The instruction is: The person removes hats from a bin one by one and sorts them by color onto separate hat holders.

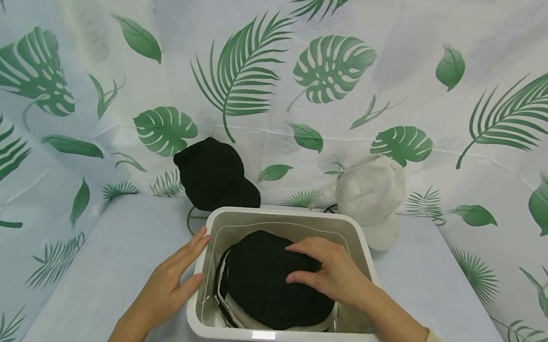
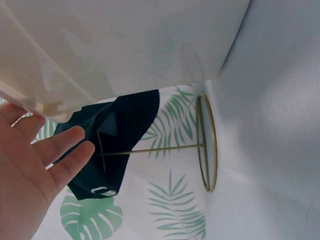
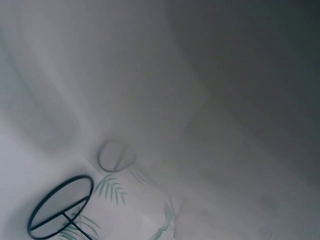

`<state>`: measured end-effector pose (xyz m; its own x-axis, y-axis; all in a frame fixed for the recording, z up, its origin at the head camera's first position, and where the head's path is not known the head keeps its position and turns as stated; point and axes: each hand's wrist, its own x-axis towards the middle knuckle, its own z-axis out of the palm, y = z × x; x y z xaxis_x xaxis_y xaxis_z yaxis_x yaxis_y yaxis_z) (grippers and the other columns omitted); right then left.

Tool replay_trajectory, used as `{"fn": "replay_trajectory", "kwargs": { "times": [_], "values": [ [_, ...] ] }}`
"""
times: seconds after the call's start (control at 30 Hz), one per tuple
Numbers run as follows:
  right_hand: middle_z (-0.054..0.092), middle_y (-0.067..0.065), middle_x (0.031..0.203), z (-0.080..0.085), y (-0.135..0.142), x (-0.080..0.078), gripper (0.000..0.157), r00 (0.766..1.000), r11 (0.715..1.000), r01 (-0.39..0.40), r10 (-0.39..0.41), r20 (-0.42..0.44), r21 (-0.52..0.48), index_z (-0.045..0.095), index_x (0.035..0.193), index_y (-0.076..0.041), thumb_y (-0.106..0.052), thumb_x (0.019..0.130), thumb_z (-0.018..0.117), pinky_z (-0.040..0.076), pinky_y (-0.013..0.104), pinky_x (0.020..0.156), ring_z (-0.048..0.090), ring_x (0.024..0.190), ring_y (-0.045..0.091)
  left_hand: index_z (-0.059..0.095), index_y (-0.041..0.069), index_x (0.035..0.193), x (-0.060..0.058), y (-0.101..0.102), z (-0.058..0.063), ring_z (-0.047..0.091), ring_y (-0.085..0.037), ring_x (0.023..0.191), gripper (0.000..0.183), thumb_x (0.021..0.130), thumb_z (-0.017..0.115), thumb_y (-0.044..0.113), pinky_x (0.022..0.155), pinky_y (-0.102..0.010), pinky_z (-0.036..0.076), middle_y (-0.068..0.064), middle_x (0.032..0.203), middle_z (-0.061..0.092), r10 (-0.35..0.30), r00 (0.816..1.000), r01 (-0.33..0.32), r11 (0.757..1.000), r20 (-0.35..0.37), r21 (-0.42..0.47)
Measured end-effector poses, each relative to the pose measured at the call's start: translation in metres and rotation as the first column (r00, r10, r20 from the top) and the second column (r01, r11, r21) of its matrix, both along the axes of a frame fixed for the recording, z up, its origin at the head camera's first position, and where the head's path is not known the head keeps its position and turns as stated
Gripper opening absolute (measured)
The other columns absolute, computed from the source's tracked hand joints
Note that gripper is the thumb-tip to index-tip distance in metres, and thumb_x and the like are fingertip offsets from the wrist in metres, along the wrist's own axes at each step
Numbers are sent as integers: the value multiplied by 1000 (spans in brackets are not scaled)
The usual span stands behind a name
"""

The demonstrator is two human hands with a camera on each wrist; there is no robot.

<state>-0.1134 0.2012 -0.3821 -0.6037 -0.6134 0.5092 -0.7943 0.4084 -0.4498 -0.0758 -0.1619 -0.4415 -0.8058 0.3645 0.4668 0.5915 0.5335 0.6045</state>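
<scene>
A white plastic bin (image 1: 245, 334) holds a stack of hats, with a black hat (image 1: 267, 285) on top and pale and black brims showing beneath it at the left. My right hand (image 1: 335, 274) is over the right part of this black hat, thumb and forefinger spread apart at its crown. At the bin's left rim rests my left hand (image 1: 165, 287), fingers extended along the outer side. The left wrist view shows those fingers (image 2: 65, 145) by the bin wall. In the right wrist view the bin wall fills most of the picture and the hand is out of sight.
Behind the bin, a black cap (image 1: 212, 172) hangs on a gold wire stand (image 2: 209, 150) at the left. A cream cap (image 1: 369, 190) is on a black wire stand (image 3: 60, 207) at the right. A leaf-patterned cloth (image 1: 260, 86) forms the backdrop. Small dark items lie near the front edge.
</scene>
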Motion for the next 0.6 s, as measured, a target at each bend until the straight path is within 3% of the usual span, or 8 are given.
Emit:
{"fn": "replay_trajectory", "kwargs": {
  "times": [0.13,0.33,0.6],
  "values": [
    [75,-4,112,1,1,-1,51,1000,1000,-21,21,7,-20,74,122,-11,-16,76,94,57,23,88,71,99,13,42,10,161,0,0,2,35,-20,154,66,99,65,13,121,-14,21,-7,170,33,-4,1000,4,1000,6,-3],
    [76,-1,111,3,1,1,47,1000,1000,-14,14,18,-16,74,122,-10,-9,78,92,60,32,85,72,98,16,42,10,161,0,0,2,35,-20,154,66,99,65,13,121,-15,21,-7,170,33,-5,1000,5,1000,7,-3],
    [76,1,113,4,2,1,45,1000,1000,-12,12,5,-20,73,123,-10,2,82,85,60,35,86,73,100,18,42,11,161,0,1,1,36,-20,153,66,99,64,13,121,-15,21,-6,170,33,-4,1000,4,1000,5,-3]
  ]
}}
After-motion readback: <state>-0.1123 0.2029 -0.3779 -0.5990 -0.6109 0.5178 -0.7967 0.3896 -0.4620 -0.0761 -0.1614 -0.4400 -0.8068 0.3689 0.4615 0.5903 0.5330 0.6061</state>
